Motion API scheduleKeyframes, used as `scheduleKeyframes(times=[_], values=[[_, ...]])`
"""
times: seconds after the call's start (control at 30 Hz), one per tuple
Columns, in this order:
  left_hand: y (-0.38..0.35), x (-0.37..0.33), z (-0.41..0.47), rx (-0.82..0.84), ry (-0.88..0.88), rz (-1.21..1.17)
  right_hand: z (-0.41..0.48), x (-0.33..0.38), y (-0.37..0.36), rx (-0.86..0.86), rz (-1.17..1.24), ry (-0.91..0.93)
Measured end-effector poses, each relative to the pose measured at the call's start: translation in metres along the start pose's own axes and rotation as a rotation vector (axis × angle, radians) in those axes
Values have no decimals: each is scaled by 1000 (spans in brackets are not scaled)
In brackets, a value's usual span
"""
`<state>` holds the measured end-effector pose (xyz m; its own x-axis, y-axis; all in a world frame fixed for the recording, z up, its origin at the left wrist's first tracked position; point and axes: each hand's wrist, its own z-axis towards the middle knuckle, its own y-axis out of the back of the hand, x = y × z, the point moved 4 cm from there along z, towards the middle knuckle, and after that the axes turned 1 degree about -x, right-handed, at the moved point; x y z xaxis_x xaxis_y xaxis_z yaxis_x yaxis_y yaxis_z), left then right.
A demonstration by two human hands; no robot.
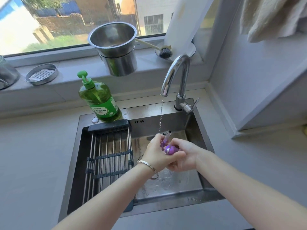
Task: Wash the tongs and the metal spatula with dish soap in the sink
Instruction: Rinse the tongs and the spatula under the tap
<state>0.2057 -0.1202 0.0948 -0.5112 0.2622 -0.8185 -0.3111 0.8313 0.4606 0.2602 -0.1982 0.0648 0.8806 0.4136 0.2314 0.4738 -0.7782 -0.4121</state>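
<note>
From the head view, you have a purple-handled utensil (169,148) over the sink (191,123), just beside the thin stream from the tap (176,75); tongs or spatula, I cannot tell. Your left hand (155,152) and right hand (181,157) both curl round it, so this looks like scrubbing or rinsing. Next, free one hand for the soap bottle (99,100) on the sink's back rim if no soap is on yet

Bare forearms (106,193); the left hand (155,152) has a metal bracelet (147,163) at its wrist, perhaps a second chain (155,176).
</note>
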Motion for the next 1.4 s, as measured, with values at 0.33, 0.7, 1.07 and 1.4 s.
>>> scheduleKeyframes(times=[0.33, 0.7, 1.07, 1.4], values=[[21, 22, -17, -82, 187, -159, -14, -12, 78, -459, -657, 297], [37, 47, -18, -169, 176, -123, -23, -43, 89, -682, -1018, 482], [86, 135, -15, -63, -129, 823, -10, -54, 23, -586, -908, 636], [89, 255, -2, 317, 30, 1075, 34, -66, -46, -500, -856, 689]])
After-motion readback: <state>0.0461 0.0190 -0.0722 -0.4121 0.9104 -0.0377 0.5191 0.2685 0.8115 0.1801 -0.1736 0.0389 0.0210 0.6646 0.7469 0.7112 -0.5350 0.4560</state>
